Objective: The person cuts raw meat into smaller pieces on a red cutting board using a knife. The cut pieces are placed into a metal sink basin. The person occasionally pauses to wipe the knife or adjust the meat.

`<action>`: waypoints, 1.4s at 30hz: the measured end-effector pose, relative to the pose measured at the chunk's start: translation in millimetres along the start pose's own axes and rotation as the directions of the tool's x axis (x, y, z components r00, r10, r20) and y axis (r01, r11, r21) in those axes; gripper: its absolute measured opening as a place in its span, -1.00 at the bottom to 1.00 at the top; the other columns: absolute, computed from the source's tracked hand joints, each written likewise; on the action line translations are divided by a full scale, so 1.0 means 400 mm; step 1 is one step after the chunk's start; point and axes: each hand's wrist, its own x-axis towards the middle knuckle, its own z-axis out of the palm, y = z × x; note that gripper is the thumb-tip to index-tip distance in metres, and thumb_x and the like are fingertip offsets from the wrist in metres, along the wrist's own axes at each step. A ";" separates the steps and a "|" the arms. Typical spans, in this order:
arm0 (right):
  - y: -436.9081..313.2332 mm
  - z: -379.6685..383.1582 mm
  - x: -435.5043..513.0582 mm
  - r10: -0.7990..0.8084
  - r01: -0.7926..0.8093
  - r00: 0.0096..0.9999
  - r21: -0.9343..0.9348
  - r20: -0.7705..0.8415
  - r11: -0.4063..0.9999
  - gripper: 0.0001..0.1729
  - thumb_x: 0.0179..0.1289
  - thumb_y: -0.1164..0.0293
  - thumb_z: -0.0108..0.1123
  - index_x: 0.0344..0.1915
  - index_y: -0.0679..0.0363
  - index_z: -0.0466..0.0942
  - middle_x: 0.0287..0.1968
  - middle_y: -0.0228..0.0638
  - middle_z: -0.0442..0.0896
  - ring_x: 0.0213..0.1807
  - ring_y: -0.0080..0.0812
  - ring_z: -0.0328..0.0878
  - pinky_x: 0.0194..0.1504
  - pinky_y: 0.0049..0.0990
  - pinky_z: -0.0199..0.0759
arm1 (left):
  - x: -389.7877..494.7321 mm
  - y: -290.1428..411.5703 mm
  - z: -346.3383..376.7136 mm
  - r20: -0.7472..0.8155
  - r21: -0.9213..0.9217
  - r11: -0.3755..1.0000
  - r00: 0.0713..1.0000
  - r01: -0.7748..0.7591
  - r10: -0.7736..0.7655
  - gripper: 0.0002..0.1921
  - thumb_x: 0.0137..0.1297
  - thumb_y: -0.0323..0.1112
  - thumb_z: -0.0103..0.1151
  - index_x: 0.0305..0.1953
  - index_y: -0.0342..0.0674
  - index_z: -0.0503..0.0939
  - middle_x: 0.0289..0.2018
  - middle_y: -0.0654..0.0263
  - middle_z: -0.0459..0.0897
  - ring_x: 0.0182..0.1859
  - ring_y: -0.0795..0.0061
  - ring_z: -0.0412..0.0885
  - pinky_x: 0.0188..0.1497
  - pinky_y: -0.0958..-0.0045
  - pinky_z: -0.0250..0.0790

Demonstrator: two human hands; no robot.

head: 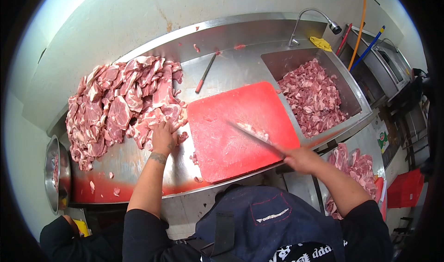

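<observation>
My left hand (163, 138) rests at the near right edge of a large pile of raw meat slices (118, 107). Its fingers touch one slice (171, 113), but whether they grip it cannot be made out. In my right hand (303, 159) is a knife, its blade (258, 140) slightly blurred and slanting up to the left over a red cutting board (239, 106). Pale scraps of fat or meat (255, 132) lie on the board beside the blade.
Cut meat pieces (312, 99) fill much of the sink basin (347, 76) under a gooseneck faucet (314, 9). A sharpening steel (205, 73) lies behind the board. More meat (360, 172) sits at right. A metal bowl (53, 178) and another person's sleeve (55, 232) are at left.
</observation>
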 end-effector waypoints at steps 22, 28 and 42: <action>0.137 0.038 -0.198 0.370 -0.196 0.869 0.460 -0.327 0.866 -0.14 0.46 0.39 0.19 0.67 -0.21 0.11 0.23 0.16 0.65 0.23 0.02 0.66 0.30 -0.25 0.46 | 0.260 -0.197 0.028 0.460 -0.873 -0.396 0.753 0.286 -0.470 -0.72 0.46 -0.29 0.05 0.03 -0.32 0.64 -0.13 0.09 0.76 -0.07 0.19 0.73 0.02 0.13 0.64; 0.138 0.045 -0.204 0.301 -0.112 0.881 0.458 -0.364 0.882 -0.17 0.47 0.36 0.18 0.66 -0.13 0.12 0.30 0.15 0.61 0.31 0.04 0.61 0.33 -0.24 0.43 | 0.210 -0.110 -0.199 0.209 -0.883 -0.468 0.924 0.038 -0.321 -0.73 0.51 -0.26 0.03 0.03 -0.27 0.62 -0.09 0.13 0.75 -0.07 0.12 0.74 0.04 -0.06 0.65; 0.063 0.076 -0.214 0.193 -0.132 0.955 0.262 -0.224 0.956 -0.12 0.48 0.31 0.20 0.68 -0.27 0.04 0.05 0.06 0.72 -0.04 0.16 0.69 0.04 -0.07 0.57 | -0.004 0.480 0.090 -0.224 -0.230 0.810 0.839 -0.540 0.496 -0.57 0.22 -0.24 0.33 0.12 -0.23 0.63 0.18 -0.01 0.59 0.34 -0.12 0.44 0.48 -0.17 0.17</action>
